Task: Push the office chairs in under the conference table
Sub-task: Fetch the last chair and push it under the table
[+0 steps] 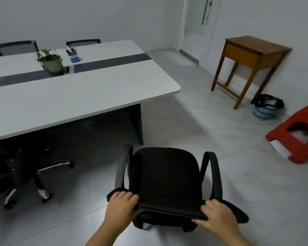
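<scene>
Your open floor (194,121): a wide bare stretch between the conference table (89,96) and the wall side. Your obstacles there: wooden side table (252,55), lined basket (265,110), red stool (299,134). Under the table: dark end panel (136,121); another chair's wheeled base (39,176) farther left.

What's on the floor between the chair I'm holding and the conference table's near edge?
Only bare grey floor tile, per the head view, lies between the held office chair and the conference table.
</scene>
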The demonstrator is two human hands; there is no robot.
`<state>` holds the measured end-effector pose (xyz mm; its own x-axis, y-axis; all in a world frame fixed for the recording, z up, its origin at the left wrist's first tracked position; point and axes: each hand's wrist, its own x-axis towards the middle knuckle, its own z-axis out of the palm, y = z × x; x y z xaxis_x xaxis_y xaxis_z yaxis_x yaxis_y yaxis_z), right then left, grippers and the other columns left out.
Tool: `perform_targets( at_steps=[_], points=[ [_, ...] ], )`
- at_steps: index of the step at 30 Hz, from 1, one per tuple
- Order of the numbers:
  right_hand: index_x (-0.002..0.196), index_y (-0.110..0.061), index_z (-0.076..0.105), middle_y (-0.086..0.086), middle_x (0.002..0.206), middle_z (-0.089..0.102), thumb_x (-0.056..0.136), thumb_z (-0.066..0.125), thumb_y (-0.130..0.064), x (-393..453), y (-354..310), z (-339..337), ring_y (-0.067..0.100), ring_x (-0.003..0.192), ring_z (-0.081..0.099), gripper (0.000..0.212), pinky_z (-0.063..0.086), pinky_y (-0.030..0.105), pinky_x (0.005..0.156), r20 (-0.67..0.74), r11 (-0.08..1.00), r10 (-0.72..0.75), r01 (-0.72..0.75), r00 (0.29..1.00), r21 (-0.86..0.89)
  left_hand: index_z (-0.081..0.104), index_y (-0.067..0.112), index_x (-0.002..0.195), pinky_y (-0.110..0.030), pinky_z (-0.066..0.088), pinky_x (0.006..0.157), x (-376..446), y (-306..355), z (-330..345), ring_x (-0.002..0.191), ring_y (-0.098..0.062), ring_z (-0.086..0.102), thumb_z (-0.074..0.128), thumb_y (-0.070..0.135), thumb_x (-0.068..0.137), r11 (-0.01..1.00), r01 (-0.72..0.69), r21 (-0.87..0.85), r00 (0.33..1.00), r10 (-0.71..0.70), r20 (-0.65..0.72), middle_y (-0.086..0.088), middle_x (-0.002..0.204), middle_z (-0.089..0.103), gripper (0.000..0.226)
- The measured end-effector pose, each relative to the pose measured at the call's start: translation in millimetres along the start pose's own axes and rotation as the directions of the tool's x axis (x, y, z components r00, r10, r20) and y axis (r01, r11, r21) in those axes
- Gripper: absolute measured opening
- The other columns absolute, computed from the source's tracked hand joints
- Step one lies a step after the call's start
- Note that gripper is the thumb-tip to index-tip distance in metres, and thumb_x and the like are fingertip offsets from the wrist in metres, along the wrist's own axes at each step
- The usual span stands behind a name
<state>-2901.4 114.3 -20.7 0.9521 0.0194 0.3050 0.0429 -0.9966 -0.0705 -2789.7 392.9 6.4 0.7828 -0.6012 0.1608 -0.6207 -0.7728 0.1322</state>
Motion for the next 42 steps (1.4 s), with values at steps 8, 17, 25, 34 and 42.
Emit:
perform_targets(
  at_steps=[8,17,25,34,42],
  points=[
    [0.044,-0.022,0.053,-0.009,0.047,0.048,0.061,0.043,-0.067,22,78,-1,0.006,0.05,0.039,0.049,0.028,0.018,0.039,0.001,0.987,-0.155,0.155,0.988,-0.042,0.06,0.03,0.051,-0.012,0.034,0.036,9,52,23,0.038,-0.003,0.048,0.006,0.064,0.087,0.994,-0.077,0.073,0.994,0.082,-0.078,0.014,0.044,0.05,0.073],
    [0.041,-0.016,0.052,-0.004,0.04,0.048,0.078,0.039,-0.062,69,79,15,0.011,0.036,0.046,0.061,0.032,0.016,0.035,-0.11,0.917,-0.381,0.391,0.918,0.083,0.063,0.024,0.052,-0.015,0.034,0.041,-6,67,15,0.037,-0.006,0.048,0.01,0.059,0.09,0.965,0.249,0.079,0.954,-0.23,-0.191,0.013,0.042,0.051,0.074],
    [0.042,-0.013,0.048,0.0,0.038,0.045,0.087,0.026,-0.062,140,70,38,0.015,0.034,0.046,0.07,0.034,0.018,0.033,-0.191,0.864,-0.458,0.486,0.868,0.132,0.062,0.019,0.057,-0.022,0.027,0.058,15,47,17,0.044,-0.015,0.052,0.017,0.062,0.09,0.892,0.421,0.162,0.877,-0.356,-0.322,0.007,0.049,0.055,0.07],
    [0.043,-0.016,0.051,-0.002,0.039,0.048,0.088,0.023,-0.062,193,55,61,0.012,0.035,0.046,0.071,0.034,0.016,0.035,-0.188,0.839,-0.499,0.526,0.846,0.14,0.043,0.022,0.077,-0.023,0.025,0.059,37,-3,31,0.043,-0.016,0.052,0.024,0.058,0.091,0.883,0.422,0.206,0.844,-0.299,-0.445,0.005,0.05,0.056,0.043],
    [0.043,-0.018,0.051,-0.005,0.039,0.045,0.067,0.045,-0.06,241,-4,80,0.011,0.035,0.044,0.049,0.031,0.017,0.036,-0.126,0.864,-0.485,0.497,0.865,0.085,0.039,0.023,0.074,-0.023,0.025,0.059,53,-104,21,0.064,-0.012,0.031,0.023,0.063,0.088,0.905,0.371,0.206,0.874,-0.266,-0.406,0.005,0.05,0.053,0.045]
  ],
)
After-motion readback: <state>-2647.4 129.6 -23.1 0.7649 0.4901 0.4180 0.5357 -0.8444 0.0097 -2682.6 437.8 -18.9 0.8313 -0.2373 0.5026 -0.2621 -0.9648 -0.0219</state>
